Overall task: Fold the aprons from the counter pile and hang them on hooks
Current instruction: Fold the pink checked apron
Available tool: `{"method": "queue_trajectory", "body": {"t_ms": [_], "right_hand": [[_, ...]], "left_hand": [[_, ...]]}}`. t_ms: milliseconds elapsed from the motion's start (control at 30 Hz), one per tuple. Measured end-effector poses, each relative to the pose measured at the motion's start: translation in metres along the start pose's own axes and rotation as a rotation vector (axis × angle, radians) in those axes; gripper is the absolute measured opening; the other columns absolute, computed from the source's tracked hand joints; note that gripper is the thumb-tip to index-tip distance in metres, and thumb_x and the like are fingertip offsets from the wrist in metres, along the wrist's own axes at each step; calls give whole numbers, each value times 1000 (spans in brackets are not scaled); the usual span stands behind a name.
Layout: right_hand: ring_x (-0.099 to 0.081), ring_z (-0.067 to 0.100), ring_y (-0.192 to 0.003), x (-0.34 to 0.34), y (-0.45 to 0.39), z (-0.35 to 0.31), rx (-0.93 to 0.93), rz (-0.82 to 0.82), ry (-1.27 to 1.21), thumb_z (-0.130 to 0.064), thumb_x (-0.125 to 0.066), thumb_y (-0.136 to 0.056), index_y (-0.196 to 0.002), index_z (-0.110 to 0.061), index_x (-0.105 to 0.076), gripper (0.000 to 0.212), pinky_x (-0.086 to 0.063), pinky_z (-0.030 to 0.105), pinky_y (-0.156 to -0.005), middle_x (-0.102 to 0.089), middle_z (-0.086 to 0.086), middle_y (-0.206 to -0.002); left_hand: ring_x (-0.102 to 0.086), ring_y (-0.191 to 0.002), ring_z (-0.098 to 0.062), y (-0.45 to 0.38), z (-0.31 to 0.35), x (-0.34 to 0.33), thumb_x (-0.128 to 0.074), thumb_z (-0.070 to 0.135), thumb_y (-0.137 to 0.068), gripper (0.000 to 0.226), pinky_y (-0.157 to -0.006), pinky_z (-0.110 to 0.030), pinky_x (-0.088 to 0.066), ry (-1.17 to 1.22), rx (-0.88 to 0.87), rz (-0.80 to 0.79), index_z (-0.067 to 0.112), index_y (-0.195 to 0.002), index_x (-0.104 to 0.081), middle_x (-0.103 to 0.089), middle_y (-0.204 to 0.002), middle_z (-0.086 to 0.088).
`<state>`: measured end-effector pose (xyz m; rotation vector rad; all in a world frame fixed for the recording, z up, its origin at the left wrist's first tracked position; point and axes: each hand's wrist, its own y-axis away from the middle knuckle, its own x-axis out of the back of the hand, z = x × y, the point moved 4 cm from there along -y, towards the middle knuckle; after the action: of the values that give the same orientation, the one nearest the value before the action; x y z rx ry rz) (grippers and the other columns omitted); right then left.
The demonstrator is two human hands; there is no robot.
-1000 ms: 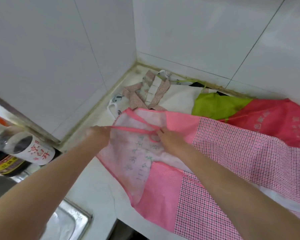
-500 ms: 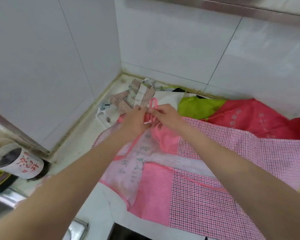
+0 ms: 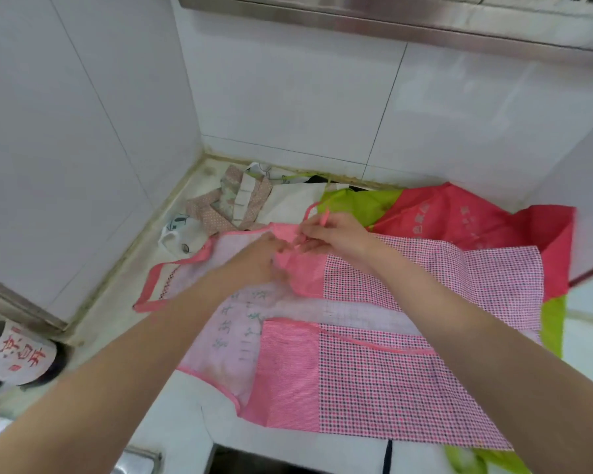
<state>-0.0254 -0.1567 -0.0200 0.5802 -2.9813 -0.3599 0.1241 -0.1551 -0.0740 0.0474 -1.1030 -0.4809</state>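
Up close at the tiled corner, a person's left hand [image 3: 254, 261] and right hand [image 3: 336, 234] met over a pink checked apron [image 3: 374, 371] spread on the white bench [image 3: 185, 429]. The right hand's fingers [image 3: 314, 230] pinched a thin pink strap [image 3: 310, 210]; the left hand's fingers curled round bunched pink fabric beside it. Green printed characters ran across the apron's pale bib, too blurred to read. Behind lay a red apron [image 3: 459, 217] with faint lettering, a green one [image 3: 356, 200] and a dotted one [image 3: 230, 203]. At far left stood a bottle [image 3: 14, 354], its white label bearing red characters and its contents hidden.
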Motion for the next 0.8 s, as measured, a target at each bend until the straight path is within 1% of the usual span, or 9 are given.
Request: {"method": "queue_trajectory", "body": {"t_ms": [67, 133, 233, 367, 467, 533, 633, 733, 800], "right_hand": [[-69, 14, -62, -3, 6, 1, -15, -77, -9, 3, -52, -92, -87, -3, -63, 14, -57, 21, -61, -69, 10, -77], [-69, 14, -64, 10, 14, 7, -45, -62, 36, 3, -52, -92, -88, -2, -64, 13, -58, 22, -67, -68, 11, -79], [-67, 11, -56, 54, 29, 29, -129, 107, 102, 0, -54, -92, -88, 0, -63, 9, -57, 22, -62, -68, 11, -69], [-62, 14, -48, 116, 60, 84, -419, 219, 447, -5, -61, -89, -84, 7, -66, 14, -54, 22, -50, -64, 15, -65], [-70, 22, -69, 149, 77, 112, -691, 94, 897, -4, -60, -87, -91, 3, -68, 12, -53, 21, -52, -70, 15, -79], [-70, 24, -70, 166, 77, 119, -783, 46, 1020, 4, -56, -84, -96, 2, -65, 15, -55, 24, -56, -67, 13, -75], [-70, 24, -68, 179, 55, 106, -707, 78, 1163, 9, -48, -82, -80, 1, -60, 15, -57, 32, -65, -61, 9, -63], [-67, 27, -89, 179, 20, 86, -449, 187, 1275, 1, -43, -89, -97, 0, -66, 24, -53, 33, -79, -67, 14, -95], [-55, 31, -110, 182, 2, 78, -281, 233, 1337, 1, -44, -89, -116, -3, -60, 31, -47, 39, -91, -57, 15, -118]], "left_hand": [[-54, -96, -20, -6, 26, -15, -64, 21, -87, 34, -73, -24, -43, 154, -36, 5, 6, -117, -56, -53, -89, 6], [-55, -88, -21, -10, 27, -28, -54, 21, -92, 18, -70, -24, -37, -63, -10, -38, 8, -101, -63, -55, -79, 4], [-53, -81, -17, -12, 8, -39, -52, 15, -91, 17, -63, -21, -30, -273, -33, -123, 7, -95, -67, -54, -76, -2], [-43, -54, -8, -18, -13, -52, -59, 11, -84, 19, -47, -10, -31, -250, -36, -252, 14, -65, -60, -46, -55, 8], [-57, -72, -9, -24, -23, -51, -69, 13, -80, 6, -64, -11, -41, -104, 16, -449, 16, -84, -72, -65, -77, 1], [-59, -68, -6, -34, -21, -45, -74, 15, -76, 16, -63, -16, -44, 70, 54, -534, 15, -91, -71, -65, -76, 0], [-62, -70, -7, -64, -5, -25, -67, 9, -83, 21, -60, -13, -46, 186, 30, -273, 12, -104, -67, -69, -90, -7], [-60, -101, -24, -87, 19, -15, -56, 6, -89, 38, -82, -26, -45, -77, -10, -35, 9, -127, -56, -60, -123, -12], [-56, -107, -28, -101, 34, -15, -52, 4, -90, 52, -81, -29, -42, -161, -46, 12, 11, -140, -40, -48, -133, -12]]}}
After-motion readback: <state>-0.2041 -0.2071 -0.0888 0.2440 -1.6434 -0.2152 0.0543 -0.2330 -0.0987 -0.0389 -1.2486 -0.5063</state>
